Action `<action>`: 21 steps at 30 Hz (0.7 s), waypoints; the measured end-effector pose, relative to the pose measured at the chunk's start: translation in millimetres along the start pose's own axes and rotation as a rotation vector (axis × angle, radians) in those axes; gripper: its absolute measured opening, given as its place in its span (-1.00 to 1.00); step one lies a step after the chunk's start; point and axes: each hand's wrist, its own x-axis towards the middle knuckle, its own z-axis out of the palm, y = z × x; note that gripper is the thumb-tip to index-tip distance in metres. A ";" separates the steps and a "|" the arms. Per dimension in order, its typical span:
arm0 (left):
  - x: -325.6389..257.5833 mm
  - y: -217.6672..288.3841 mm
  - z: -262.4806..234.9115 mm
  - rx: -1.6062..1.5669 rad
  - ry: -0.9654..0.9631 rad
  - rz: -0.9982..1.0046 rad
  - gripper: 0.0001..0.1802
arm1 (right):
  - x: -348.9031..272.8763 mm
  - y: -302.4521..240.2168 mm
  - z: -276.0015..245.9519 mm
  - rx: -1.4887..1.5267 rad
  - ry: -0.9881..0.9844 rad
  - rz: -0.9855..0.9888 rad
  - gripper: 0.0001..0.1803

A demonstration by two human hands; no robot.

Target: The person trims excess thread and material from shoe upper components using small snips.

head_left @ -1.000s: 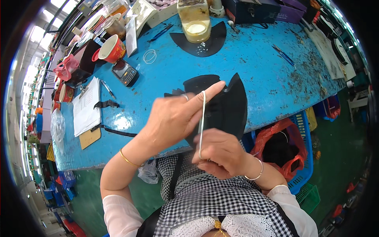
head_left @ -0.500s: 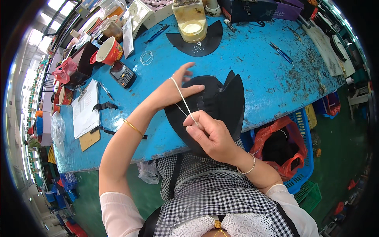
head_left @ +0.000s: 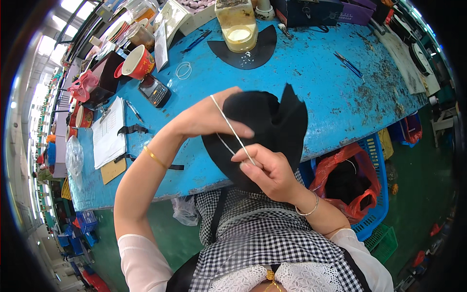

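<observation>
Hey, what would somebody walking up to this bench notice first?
Most likely the two hands at the centre: the left hand and right hand stretch a white elastic band over a black fabric piece at the near edge of the bright blue table. Next, the red cup at far left.

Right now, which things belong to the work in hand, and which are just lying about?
In use:
left hand
right hand
white elastic band stretched between the hands
black fabric piece

Lying about:
red cup
phone
glue jar
blue pen
clipboard with papers
spare band
</observation>
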 end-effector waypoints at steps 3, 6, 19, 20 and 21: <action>-25.7 35.0 12.7 0.126 0.001 -0.013 -0.30 | -13.8 4.4 -4.3 0.068 -0.004 -0.035 -0.71; -50.8 41.9 35.0 0.098 0.098 0.013 -0.29 | -29.6 -0.5 -18.1 0.251 -0.070 0.009 -0.69; -111.5 30.0 86.7 0.541 0.064 0.677 -0.51 | -99.5 36.1 -85.8 1.397 0.418 0.356 -0.63; -113.3 30.9 89.8 0.513 0.037 0.697 -0.51 | -105.7 35.1 -74.8 1.195 0.453 0.357 -0.64; -113.7 31.8 93.1 0.465 0.103 0.646 -0.53 | -114.6 44.0 -72.5 1.152 0.369 0.359 -0.64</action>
